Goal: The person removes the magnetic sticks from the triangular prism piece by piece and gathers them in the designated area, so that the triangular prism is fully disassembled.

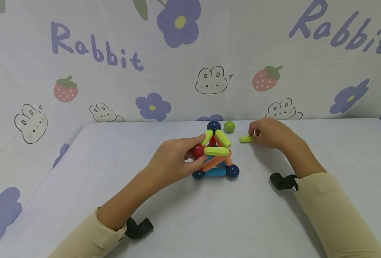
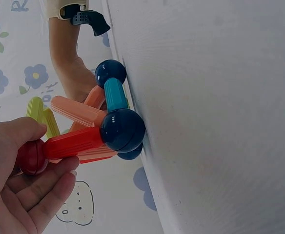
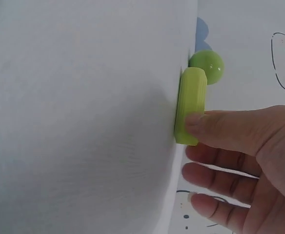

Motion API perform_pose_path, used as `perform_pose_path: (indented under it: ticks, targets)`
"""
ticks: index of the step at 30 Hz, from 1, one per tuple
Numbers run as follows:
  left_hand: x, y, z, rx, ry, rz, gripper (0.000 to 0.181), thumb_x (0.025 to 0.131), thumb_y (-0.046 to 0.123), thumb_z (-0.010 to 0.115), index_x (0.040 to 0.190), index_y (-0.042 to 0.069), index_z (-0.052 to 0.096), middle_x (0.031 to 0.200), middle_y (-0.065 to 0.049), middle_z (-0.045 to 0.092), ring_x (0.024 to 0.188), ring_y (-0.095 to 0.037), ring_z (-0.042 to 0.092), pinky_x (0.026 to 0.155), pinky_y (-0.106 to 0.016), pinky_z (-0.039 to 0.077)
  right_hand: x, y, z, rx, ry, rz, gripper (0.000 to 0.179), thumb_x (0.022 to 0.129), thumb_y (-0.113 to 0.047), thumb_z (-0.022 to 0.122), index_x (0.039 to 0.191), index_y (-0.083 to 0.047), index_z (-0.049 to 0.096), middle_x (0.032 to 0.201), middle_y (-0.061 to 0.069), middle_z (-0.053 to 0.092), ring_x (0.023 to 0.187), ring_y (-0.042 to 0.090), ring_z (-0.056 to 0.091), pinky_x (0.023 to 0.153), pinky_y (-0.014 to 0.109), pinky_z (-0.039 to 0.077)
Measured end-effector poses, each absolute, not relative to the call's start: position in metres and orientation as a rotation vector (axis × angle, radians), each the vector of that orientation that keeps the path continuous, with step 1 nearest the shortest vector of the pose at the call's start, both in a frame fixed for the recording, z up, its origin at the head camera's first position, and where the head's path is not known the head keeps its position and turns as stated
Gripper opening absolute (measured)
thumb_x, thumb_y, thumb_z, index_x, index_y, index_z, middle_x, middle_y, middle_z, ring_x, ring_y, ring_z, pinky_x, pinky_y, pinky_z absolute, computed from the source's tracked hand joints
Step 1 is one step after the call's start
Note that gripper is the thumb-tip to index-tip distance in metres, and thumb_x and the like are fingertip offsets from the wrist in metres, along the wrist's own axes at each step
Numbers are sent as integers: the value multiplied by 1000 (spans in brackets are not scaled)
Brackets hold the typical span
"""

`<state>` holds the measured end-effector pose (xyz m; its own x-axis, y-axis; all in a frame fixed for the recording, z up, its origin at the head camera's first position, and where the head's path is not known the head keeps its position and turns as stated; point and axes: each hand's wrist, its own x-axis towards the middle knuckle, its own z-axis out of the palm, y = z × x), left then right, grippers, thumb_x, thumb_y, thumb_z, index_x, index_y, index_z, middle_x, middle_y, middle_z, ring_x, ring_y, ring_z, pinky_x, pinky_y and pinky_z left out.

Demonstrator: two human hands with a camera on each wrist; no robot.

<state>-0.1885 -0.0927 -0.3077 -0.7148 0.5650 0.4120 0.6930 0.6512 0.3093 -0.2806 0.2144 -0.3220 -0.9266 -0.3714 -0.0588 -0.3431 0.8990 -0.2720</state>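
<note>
Steadying the frame [image 1: 216,151] takes the left hand [image 1: 174,156], whose thumb and fingers are clamped on a red ball [image 1: 197,152] at its upper left corner. The frame stands on the table [image 1: 113,150], ahead of the person and between the two hands. By my judgement the build is well along: the lower level has blue balls [image 1: 232,171] linked by blue rods [image 1: 215,172], a red rod [image 2: 74,142] runs from one of these up to the red ball, orange rods [image 2: 79,111] slant across the sides, and lime rods [image 1: 222,138] span the top, two of them meeting the highest blue ball. The upper right corner looks unfinished; the rod ends there seem bare, and no ball shows between them, though the overlap makes this hard to settle. Two parts look left to join. One is a loose rod [image 3: 192,97], right of the frame, pinched between the thumb and a finger of the right hand [image 1: 271,133] and apparently lying on the table. The other is a green ball [image 1: 229,126] near the table's far edge, held by neither hand. No container shows in any view.
</note>
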Motion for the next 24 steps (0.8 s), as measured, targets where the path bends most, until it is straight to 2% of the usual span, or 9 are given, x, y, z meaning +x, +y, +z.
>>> perform_pose_path:
  ticks: [6,14,18,24]
  targets:
    - [-188,-93,-308,-1016,-2592,-654,53,91,24,74,140,7,60,92,-1,72,72,-14,60,61,-17,48,-276,211,-310,-582,2973,-514,13,92,-12,70,101,-3,71,97,14,67,93,33,60,79,49,51]
    - [-189,-92,-307,-1013,-2596,-655,54,91,24,75,140,7,59,94,-1,72,73,-14,61,63,-17,49,-251,178,-277,-682,2748,-993,28,100,-30,61,99,-5,74,90,6,69,87,27,63,75,42,54]
    - [-189,-92,-307,-1023,-2589,-668,55,90,24,75,140,7,59,92,0,72,73,-15,61,63,-17,49,-239,163,-269,-744,2671,-1013,29,99,-34,63,95,-8,75,86,5,67,84,25,61,71,40,53]
    - [-189,-93,-307,-1024,-2586,-673,54,91,24,75,139,7,60,90,0,71,73,-14,60,63,-17,49,-231,155,-266,-752,2672,-950,28,94,-34,71,101,-7,74,89,3,68,84,23,59,70,36,52]
